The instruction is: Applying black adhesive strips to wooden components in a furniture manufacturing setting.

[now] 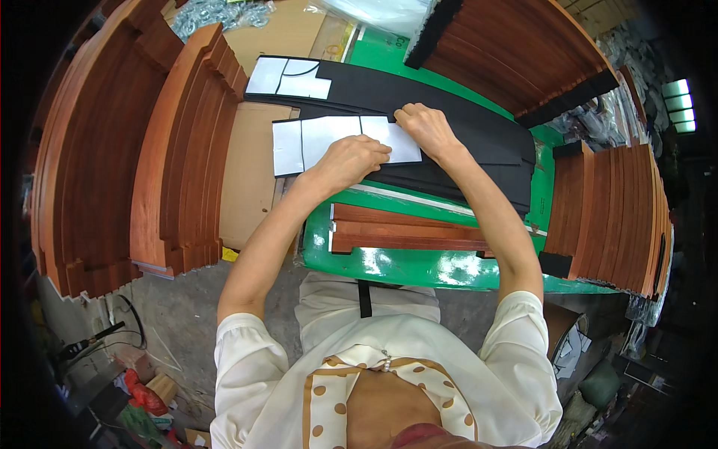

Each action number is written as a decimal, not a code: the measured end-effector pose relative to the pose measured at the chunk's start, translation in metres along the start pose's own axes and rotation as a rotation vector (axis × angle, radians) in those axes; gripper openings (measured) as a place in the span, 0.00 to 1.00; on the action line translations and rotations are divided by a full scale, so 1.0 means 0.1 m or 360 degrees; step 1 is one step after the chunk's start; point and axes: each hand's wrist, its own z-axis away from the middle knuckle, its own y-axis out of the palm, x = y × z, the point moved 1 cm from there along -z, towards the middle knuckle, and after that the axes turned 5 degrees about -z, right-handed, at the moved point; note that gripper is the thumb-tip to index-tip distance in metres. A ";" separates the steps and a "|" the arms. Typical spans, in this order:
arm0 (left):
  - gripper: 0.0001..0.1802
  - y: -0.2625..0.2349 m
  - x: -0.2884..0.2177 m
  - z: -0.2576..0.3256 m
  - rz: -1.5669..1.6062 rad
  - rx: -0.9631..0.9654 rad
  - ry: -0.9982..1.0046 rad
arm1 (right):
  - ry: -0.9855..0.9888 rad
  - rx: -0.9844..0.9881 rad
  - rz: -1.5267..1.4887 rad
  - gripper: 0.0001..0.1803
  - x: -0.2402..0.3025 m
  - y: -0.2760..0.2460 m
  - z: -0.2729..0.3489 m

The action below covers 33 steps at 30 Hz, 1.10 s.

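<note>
A flat black strip with a white face (325,144), crossed by thin dark lines, lies on a pile of black strips (479,138). My left hand (351,161) rests on its near edge, fingers curled and pressed together on the white face. At its far right corner my right hand (426,129) is closed in a pinch; the fingertips hide whatever small edge they hold. A second white-faced black piece (292,78) lies just beyond. On the near side of the green table (419,271) is a reddish-brown wooden moulding (407,230).
Tall stacks of brown wooden mouldings (179,150) stand at the left, with another stack (609,217) at the right and a large black-edged one (516,56) at the far right. Cardboard (247,176) lies left of the strips. Clear plastic bags (224,16) lie at the back.
</note>
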 end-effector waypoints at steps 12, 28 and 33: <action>0.16 0.01 0.00 0.03 0.0064 -0.0077 -0.0013 | 0.0692 -0.0404 -0.0806 0.07 -0.38 0.00 -0.08; 0.11 -0.65 -1.36 -0.25 0.0836 -0.0062 -0.0637 | 0.0074 -0.0873 -0.0317 0.11 0.80 -1.39 1.14; 0.10 -0.48 -1.72 -0.18 0.0734 -0.0082 -0.0503 | 0.0384 -0.0781 -0.1056 0.13 0.90 -1.43 1.68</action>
